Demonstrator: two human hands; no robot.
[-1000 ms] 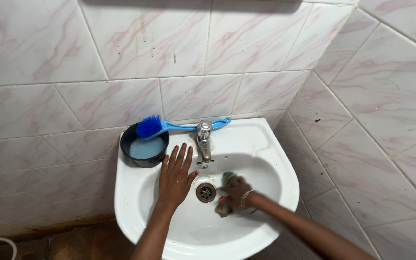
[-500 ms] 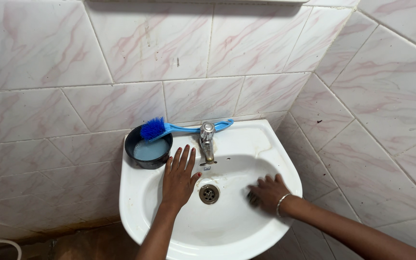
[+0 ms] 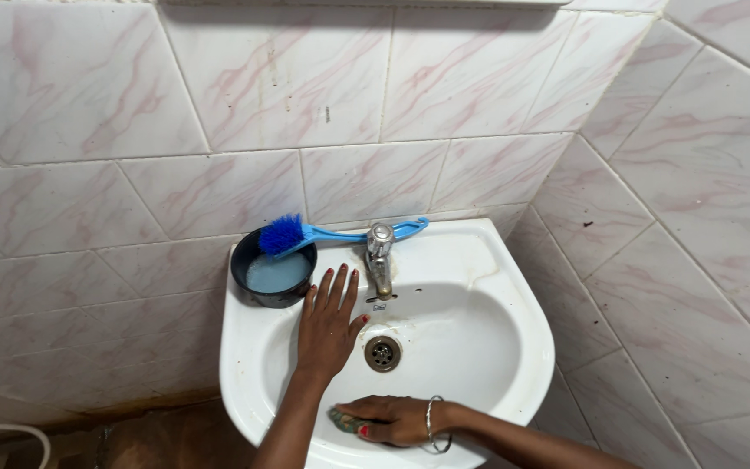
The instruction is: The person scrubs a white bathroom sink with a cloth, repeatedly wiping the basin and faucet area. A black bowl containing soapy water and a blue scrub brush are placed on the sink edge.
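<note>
The right hand (image 3: 388, 419) lies flat, fingers closed over a sponge (image 3: 345, 423), pressing it on the sink's (image 3: 514, 304) near inner wall; only the sponge's green edge shows at the fingertips. The left hand (image 3: 327, 323) rests open and empty on the basin's left slope, just above the sponge. One tap (image 3: 380, 254), one drain (image 3: 383, 353), one blue brush (image 3: 332, 233) lying across one dark bowl (image 3: 271, 269).

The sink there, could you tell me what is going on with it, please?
A person is scrubbing the white sink. The right hand presses a greenish sponge against the basin's near wall, while the left hand lies flat inside the basin beside the drain. A blue brush rests across a dark bowl of pale liquid, left of the tap.
</note>
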